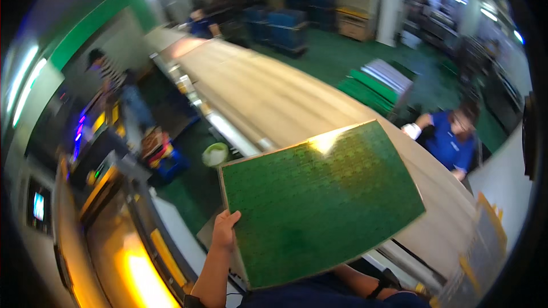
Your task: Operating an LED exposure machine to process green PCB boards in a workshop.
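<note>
A large rectangular green circuit board panel with a thin pale border is held up in front of me, tilted. Light glints off its far edge. My left hand is closed on the panel's left edge, with the thumb lying over the top face. From the lower right my right forearm, with a dark band at the wrist, reaches in behind the panel's near edge. The panel hides my right hand, so its fingers do not show.
Beyond the panel runs a long beige conveyor belt. A co-worker in blue is at its right side; another in stripes stands left. A machine with a glowing yellow opening is close on my left. Stacked green sheets lie beyond the belt.
</note>
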Demonstrator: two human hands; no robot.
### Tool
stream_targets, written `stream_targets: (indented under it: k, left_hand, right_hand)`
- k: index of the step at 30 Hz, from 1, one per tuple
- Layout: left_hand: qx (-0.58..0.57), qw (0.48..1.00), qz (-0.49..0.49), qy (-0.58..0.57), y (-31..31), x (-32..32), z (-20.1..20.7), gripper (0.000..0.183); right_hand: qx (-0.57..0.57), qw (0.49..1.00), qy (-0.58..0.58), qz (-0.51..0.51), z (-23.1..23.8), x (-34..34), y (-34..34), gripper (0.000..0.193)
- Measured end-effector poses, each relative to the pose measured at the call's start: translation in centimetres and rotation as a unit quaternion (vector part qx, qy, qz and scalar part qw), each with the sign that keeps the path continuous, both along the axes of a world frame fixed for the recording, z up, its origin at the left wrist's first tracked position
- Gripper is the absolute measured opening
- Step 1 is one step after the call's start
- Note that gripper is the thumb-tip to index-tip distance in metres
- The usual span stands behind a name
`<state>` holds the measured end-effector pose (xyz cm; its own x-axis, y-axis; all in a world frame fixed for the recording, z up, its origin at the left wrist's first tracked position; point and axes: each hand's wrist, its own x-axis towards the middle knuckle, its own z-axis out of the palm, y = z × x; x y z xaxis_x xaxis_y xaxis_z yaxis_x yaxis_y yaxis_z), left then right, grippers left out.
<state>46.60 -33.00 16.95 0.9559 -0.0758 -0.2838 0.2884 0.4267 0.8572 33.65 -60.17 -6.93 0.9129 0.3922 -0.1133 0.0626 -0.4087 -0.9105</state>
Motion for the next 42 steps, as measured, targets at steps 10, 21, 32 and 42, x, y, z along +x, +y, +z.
stream_targets:
  k: [10,21,32,42]
  left_hand:
    - [-0.066,0.842,0.535,-0.014,21.6,-25.9,-9.0,0.023]
    - [-0.227,0.487,0.844,-0.010,29.0,-41.6,-24.7,0.039]
    - [-0.266,0.569,0.777,0.048,32.4,-48.2,-26.0,0.030]
    - [0.572,0.533,0.349,0.517,32.5,-49.8,-22.9,0.076]
  right_hand:
    - [0.068,0.933,0.305,0.177,4.2,3.6,9.7,0.032]
    - [-0.076,0.885,0.217,0.405,2.8,6.6,26.7,0.033]
    - [-0.170,0.782,-0.003,0.599,17.0,5.2,53.2,0.035]
    - [0.313,0.653,-0.565,0.394,42.6,2.4,72.5,0.053]
